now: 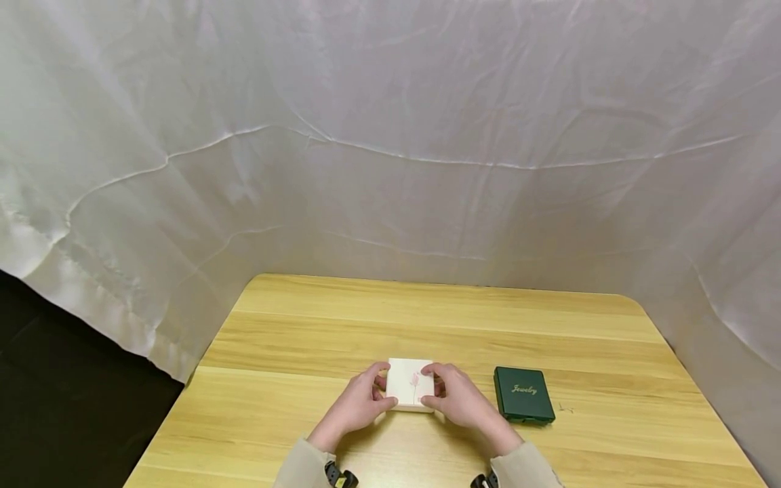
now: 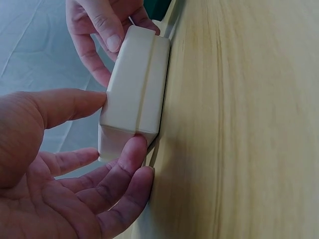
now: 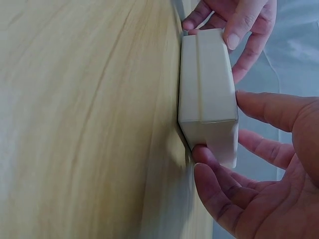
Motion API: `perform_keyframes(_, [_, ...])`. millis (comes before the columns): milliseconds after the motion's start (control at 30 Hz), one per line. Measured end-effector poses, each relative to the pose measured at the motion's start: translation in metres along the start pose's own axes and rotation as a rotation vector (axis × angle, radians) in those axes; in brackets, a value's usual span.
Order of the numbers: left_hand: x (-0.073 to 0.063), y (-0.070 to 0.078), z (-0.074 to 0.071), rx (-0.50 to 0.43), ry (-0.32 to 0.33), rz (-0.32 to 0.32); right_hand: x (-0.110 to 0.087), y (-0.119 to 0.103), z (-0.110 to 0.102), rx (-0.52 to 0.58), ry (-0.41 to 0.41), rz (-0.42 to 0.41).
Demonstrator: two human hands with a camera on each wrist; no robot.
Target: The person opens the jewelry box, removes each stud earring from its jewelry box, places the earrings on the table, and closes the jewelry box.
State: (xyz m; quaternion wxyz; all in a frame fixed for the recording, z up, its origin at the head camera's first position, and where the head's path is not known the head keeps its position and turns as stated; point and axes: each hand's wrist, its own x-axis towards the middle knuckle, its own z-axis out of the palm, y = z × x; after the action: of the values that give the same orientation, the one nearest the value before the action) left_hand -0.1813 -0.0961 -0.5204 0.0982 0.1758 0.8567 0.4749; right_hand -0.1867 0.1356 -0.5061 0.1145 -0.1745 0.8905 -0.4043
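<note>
The grip is two-handed: the left hand point(image 1: 361, 401) and the right hand point(image 1: 456, 398) hold a white box point(image 1: 405, 381) between them, fingers curled about its opposite sides. Each thumb rests at the near edge and each forefinger reaches the far part of its side. The box therefore lies directly between the hands, neither one clearly nearer to it. Its top faces up and looks close to square, so no long axis stands out; the line that matters runs across it from palm to palm. Both wrist views show a seam point(image 2: 145, 84) along the box's side, parallel to the table point(image 1: 293, 420), with some lower fingertips close to it. The box sits level at the table surface; whether it is lifted slightly, I cannot tell. A pink flower print point(image 1: 415, 381) marks the top. Farther out, beyond the right hand, a dark green box point(image 1: 523, 395) lettered "Jewelry" lies apart on the table. Pale cloth point(image 1: 427, 135) hangs behind.
</note>
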Motion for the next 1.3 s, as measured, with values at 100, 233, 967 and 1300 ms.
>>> perform_keyframes(100, [-0.001, 0.001, -0.001, -0.004, -0.003, 0.016, -0.001, 0.0, 0.0, 0.002, 0.0, -0.004])
perform_keyframes(233, [-0.003, 0.001, -0.001, -0.004, -0.005, 0.025, -0.001, 0.001, 0.001, 0.01, -0.002, -0.011])
perform_keyframes(967, [-0.003, -0.005, -0.001, 0.206, 0.027, 0.045, -0.005, 0.006, 0.001, -0.071, 0.031, 0.003])
perform_keyframes(1300, [0.008, 0.002, 0.001, 0.251, -0.021, 0.047, 0.002, 0.006, 0.001, -0.073, -0.006, 0.053])
